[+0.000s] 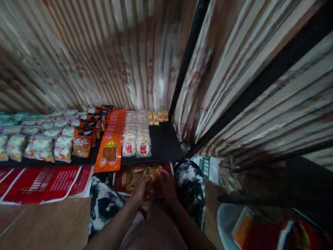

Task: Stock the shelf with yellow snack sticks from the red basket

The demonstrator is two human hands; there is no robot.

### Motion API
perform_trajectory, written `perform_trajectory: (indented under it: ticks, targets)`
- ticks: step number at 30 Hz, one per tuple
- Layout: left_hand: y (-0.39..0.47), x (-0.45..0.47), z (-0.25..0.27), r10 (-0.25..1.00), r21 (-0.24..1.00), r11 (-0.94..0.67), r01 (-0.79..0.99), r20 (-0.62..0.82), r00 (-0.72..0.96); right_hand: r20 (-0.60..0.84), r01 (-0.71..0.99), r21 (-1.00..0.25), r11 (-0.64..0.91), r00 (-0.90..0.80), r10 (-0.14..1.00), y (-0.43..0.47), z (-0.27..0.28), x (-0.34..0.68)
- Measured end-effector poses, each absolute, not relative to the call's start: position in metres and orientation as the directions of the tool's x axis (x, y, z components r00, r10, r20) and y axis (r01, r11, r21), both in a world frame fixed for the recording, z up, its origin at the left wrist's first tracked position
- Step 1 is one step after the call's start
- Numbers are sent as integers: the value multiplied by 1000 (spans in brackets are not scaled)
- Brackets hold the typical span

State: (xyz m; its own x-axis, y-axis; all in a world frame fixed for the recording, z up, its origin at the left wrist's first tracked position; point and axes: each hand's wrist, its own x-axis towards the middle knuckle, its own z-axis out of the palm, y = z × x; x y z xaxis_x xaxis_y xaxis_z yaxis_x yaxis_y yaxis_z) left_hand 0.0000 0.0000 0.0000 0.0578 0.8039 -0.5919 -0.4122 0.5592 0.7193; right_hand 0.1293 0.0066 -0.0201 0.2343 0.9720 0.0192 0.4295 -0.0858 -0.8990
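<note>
A small yellow snack packet (155, 173) with a reddish label is between my two hands, above my lap. My left hand (142, 186) has its fingers curled against the packet's near left side. My right hand (168, 183) pinches the packet from the right. Beneath them is a red printed package (168, 168) with a picture or contents of yellow food; the dim light hides which. On the black shelf ahead, similar small yellow packets (156, 118) stand at the back right. Two rows of round white cracker packs (136, 144) lie left of these.
An orange bag of stick snacks (110, 152) overhangs the front edge of the black shelf (166, 144). Orange-brown bags (82, 143) and several white bags (40, 147) line its left. Black frame bars (188, 59) rise at right. A pale tub (223, 222) stands lower right.
</note>
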Motion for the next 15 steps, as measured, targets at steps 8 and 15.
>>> perform_trajectory:
  ticks: [8, 15]
  targets:
    - [-7, 3, 15, 809, 748, 585, -313, -567, 156, 112, 433, -901, -12, 260, 959, 10, 3, 133]
    - [2, 11, 7, 848, 802, 530, -276, -504, 165, 64, 300, -953, -40, 329, 942, 14, 23, 129]
